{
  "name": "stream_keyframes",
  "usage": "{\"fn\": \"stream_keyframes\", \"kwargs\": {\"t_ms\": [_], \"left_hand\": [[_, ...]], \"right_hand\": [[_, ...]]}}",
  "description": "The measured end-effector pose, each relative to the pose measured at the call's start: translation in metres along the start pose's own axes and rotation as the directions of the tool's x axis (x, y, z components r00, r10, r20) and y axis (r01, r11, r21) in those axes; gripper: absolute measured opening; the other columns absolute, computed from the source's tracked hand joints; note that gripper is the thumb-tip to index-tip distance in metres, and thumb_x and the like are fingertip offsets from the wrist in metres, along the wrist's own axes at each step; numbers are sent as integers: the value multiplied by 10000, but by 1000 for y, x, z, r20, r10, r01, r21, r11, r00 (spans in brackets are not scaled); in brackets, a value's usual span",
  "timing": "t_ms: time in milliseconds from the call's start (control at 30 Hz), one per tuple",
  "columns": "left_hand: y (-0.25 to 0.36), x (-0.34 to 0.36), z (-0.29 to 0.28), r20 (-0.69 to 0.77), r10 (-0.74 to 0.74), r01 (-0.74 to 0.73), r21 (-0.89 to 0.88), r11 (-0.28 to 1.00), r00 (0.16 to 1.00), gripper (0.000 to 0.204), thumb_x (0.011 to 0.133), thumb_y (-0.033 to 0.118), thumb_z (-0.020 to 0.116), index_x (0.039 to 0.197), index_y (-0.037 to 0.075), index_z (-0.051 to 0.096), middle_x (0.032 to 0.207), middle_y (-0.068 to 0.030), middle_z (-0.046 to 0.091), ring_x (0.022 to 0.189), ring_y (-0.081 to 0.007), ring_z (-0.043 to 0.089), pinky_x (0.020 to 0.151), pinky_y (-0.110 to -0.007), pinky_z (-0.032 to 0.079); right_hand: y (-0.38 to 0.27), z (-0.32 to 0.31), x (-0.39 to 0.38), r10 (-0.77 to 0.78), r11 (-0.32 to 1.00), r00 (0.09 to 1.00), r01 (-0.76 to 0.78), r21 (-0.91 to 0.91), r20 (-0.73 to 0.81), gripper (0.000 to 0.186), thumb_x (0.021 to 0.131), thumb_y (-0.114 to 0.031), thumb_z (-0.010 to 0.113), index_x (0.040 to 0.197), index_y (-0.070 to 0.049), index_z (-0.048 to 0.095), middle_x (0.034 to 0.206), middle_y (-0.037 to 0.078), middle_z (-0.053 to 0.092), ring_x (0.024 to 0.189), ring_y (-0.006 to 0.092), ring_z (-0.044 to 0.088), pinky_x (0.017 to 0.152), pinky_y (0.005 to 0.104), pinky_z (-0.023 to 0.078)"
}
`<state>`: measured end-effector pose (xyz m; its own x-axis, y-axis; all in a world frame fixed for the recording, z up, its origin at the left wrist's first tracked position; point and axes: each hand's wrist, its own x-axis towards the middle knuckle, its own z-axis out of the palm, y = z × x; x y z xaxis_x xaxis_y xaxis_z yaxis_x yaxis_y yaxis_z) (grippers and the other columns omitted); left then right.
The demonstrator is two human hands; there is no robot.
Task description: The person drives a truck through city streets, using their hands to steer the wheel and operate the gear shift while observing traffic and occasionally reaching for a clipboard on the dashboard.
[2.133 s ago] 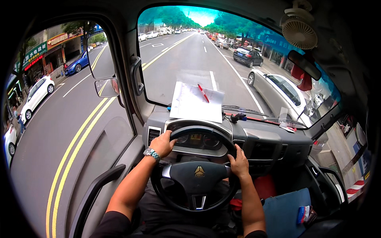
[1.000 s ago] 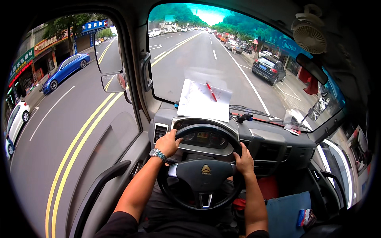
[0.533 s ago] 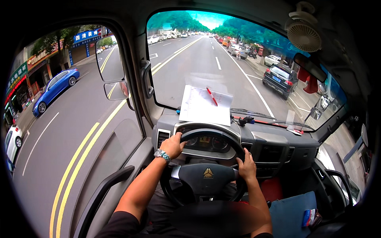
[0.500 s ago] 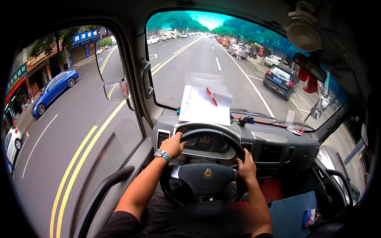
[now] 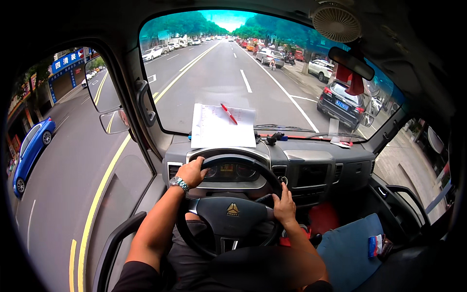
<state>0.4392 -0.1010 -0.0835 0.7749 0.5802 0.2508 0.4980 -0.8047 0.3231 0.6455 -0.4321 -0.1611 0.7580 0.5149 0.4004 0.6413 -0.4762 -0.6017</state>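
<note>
My left hand point(image 5: 192, 173) is shut on the upper left of the black steering wheel point(image 5: 238, 159), a metal watch point(image 5: 179, 182) on its wrist. My right hand point(image 5: 283, 204) grips the wheel's right side. Behind the wheel sit the dashboard gauges point(image 5: 227, 171). Above them, a white sheet of paper point(image 5: 209, 131) with writing lies on the dashboard, a red pen point(image 5: 228, 113) on top of it. A small dark holder point(image 5: 275, 138) stands to the right of the paper.
A two-way road point(image 5: 194, 92) shows through the windscreen, with parked cars and a dark SUV point(image 5: 340, 102) on the right. A blue car point(image 5: 33, 151) is outside the left window. A fan point(image 5: 336, 22) hangs at top right. A blue cushion point(image 5: 348, 243) is at right.
The blue car has slid backwards past the left window and the dark SUV looks nearer. The cab has shifted leftward in the picture. Both hands keep their hold on the wheel.
</note>
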Motion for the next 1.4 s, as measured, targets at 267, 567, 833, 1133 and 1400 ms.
{"fn": "stream_keyframes", "kwargs": {"t_ms": [267,567,833,1133,1400], "left_hand": [[8,14,1,21,60,-60,20,998,998,454,1008,404,676,1339,110,579,1188,-211,738,1089,-431,709,923,-531,560],[4,10,-1,1,71,-71,24,997,998,427,1012,384,670,1321,105,574,1151,-234,739,1053,-439,715,900,-537,564],[3,-4,-3,-32,29,-29,17,999,999,452,995,361,692,1315,66,567,1148,-233,743,1043,-442,716,883,-543,573],[-1,1,1,-37,71,-69,50,996,997,453,991,335,693,1329,69,550,1138,-227,740,1039,-441,713,879,-548,569],[2,2,1,-28,84,-81,73,994,996,440,983,324,699,1314,73,554,1151,-211,733,1080,-429,706,909,-537,567]], "right_hand": [[3,-4,-20,73,995,997,-75,68,21,643,1053,-289,615,1608,-57,387,1411,269,591,1250,490,607,1025,523,509],[29,2,-49,-73,970,997,75,230,-15,651,1104,-241,533,1631,48,283,1468,318,518,1329,499,554,1110,500,466],[112,-77,-81,-284,882,945,324,-344,162,586,1032,-506,619,1380,-37,664,1351,153,670,1348,362,547,1152,492,412],[202,-87,-125,-163,942,986,165,-292,33,278,927,-250,752,1130,-62,786,1173,127,754,1143,334,686,1013,432,547],[214,-71,-102,-78,942,984,125,-311,158,260,974,-257,673,1059,-51,806,1109,118,780,1120,317,716,998,432,563]]}}
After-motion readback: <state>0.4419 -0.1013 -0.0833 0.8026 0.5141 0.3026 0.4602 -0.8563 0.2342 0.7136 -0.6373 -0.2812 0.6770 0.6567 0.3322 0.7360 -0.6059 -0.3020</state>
